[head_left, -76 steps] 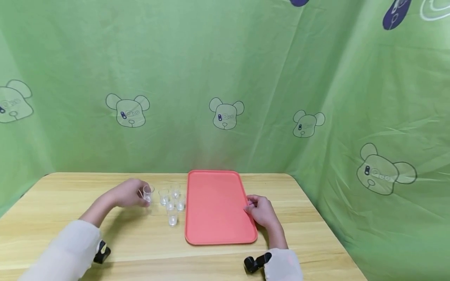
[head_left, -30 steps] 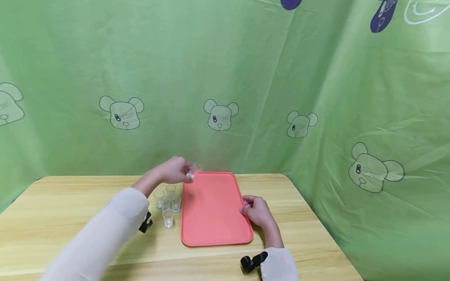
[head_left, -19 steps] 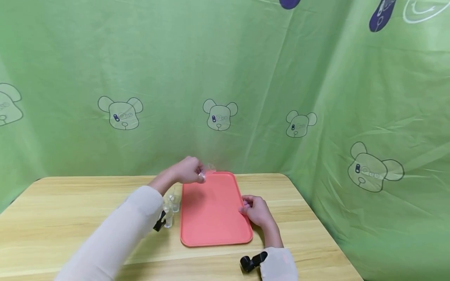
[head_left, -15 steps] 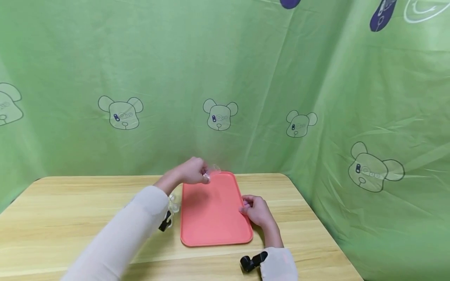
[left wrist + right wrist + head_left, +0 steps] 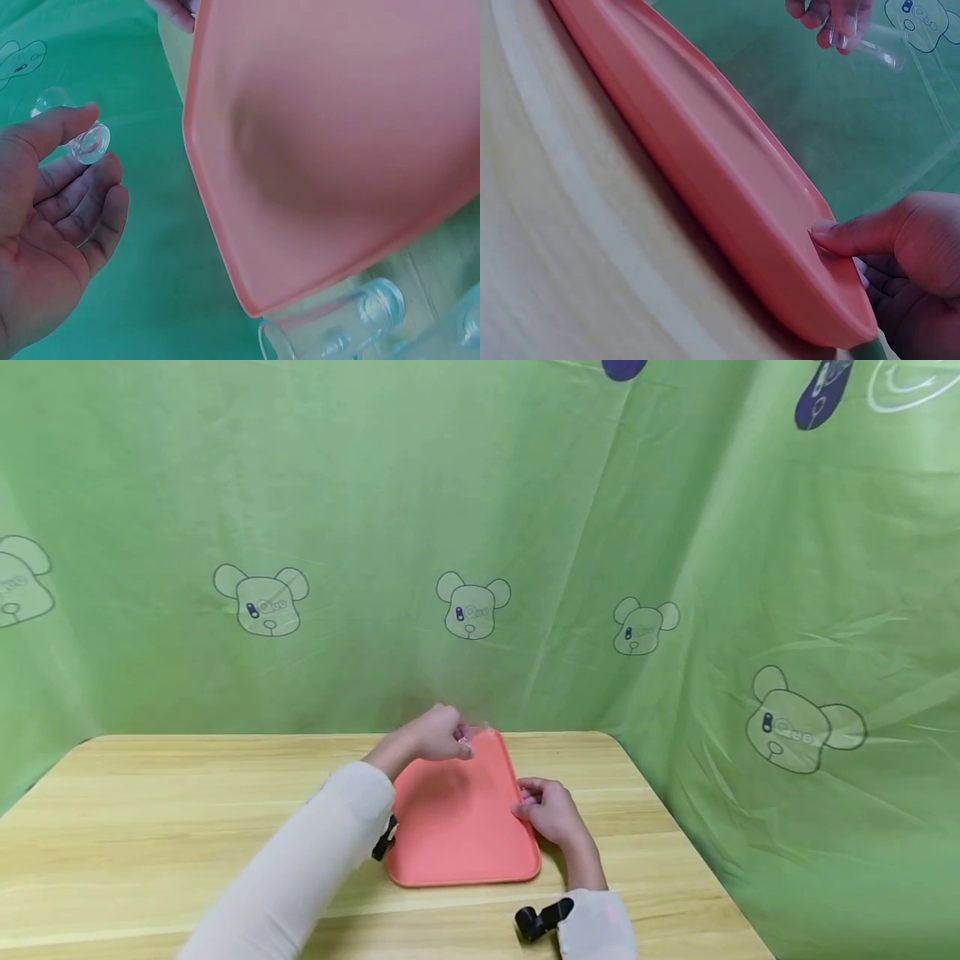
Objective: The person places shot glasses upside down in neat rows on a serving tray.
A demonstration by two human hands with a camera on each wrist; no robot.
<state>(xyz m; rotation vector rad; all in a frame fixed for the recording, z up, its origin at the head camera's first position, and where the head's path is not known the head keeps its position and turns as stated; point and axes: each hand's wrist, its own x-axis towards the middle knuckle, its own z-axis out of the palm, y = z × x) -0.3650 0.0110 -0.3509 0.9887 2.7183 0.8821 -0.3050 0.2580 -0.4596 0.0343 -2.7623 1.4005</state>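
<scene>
A small clear glass [image 5: 92,144] is pinched between the thumb and fingers of my left hand [image 5: 442,735]. This hand is over the far part of a red rectangular tray [image 5: 465,835]; in the right wrist view the glass tilts, its mouth pointing away from the palm. My right hand [image 5: 555,810] grips the tray's right rim, with the thumb [image 5: 840,236] on the inner side. Beside the tray's left edge, other clear glasses [image 5: 341,319] show in the left wrist view. In the head view my left sleeve hides them.
The tray lies on a light wooden table [image 5: 187,827]. A green printed curtain [image 5: 360,527] hangs close behind the table's far edge and along its right side. Black wrist cameras [image 5: 543,920] sit at both cuffs.
My left hand has carried the glass from the table's left part rightward over the far part of the tray. Its sleeve now covers the other glasses. My right hand stays at the rim.
</scene>
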